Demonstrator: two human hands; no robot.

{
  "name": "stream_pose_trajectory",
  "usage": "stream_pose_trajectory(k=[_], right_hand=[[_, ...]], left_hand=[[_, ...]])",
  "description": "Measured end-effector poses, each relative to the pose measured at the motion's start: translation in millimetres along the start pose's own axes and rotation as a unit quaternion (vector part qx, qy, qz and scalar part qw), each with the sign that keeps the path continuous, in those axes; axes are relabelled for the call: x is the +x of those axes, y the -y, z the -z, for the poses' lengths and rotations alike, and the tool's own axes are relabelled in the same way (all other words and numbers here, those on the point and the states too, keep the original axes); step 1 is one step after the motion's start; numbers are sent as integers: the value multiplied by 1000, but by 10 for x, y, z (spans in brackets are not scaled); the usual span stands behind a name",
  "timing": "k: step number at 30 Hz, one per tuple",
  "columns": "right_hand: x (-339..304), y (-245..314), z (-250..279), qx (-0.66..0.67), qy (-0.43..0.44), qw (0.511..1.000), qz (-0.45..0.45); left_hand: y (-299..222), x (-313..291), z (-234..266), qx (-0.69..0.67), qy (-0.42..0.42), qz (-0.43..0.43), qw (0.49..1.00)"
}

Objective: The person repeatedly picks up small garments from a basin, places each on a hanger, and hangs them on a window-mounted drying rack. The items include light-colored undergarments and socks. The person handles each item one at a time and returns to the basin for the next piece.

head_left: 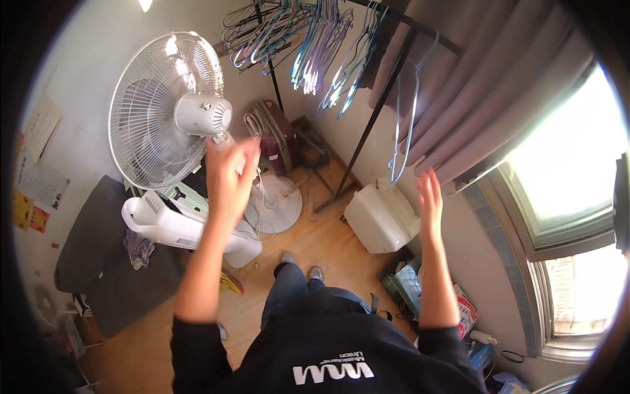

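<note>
My left hand [231, 176] is raised in front of me with its fingers spread, just below the motor housing of a white standing fan [164, 111], and holds nothing. My right hand [428, 200] is also raised and open, palm turned inward, close to a blue hanger [401, 141] that dangles from the black clothes rack [380, 98]. Neither hand touches anything that I can make out.
Many empty hangers [308, 39] crowd the rack's bar. A white dehumidifier-like box [380, 217] stands on the wood floor below, with a white appliance [177, 226] at left. Grey curtains [485, 85] and a bright window [571, 190] fill the right; a dark mattress [98, 243] lies left.
</note>
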State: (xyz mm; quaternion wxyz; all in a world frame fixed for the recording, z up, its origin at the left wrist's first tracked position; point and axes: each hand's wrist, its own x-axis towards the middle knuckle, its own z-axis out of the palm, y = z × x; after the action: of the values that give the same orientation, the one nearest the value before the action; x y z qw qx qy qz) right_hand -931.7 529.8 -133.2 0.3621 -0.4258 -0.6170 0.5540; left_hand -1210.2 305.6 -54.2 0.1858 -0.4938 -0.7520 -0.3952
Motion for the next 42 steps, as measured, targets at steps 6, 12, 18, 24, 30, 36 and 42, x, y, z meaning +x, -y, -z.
stream_pose_trajectory(k=[6,12,18,24,30,36,42], right_hand=[[-1611,-1713,477,10,-122,961,-247],[-2761,-2062,348,19,-384,863,-328],[-2457,-1862,-343,-47,-396,865,-304],[-2295,-1650,-775,-93,-375,874,-295],[-2360,-1623,-787,-108,-382,866,-306],[-2263,-1407,-922,-129,-368,860,-330],[-2191,-1280,-1019,-119,-346,869,-332]], left_hand=[[270,2220,-1053,-17,18,-91,996],[182,2693,-2257,-90,167,-35,981],[225,2787,-2370,-372,371,131,841],[227,2841,-2351,-516,312,174,779],[515,3125,-2283,-658,324,193,652],[937,3166,-1400,-768,467,131,418],[468,2874,-636,-820,462,80,329]])
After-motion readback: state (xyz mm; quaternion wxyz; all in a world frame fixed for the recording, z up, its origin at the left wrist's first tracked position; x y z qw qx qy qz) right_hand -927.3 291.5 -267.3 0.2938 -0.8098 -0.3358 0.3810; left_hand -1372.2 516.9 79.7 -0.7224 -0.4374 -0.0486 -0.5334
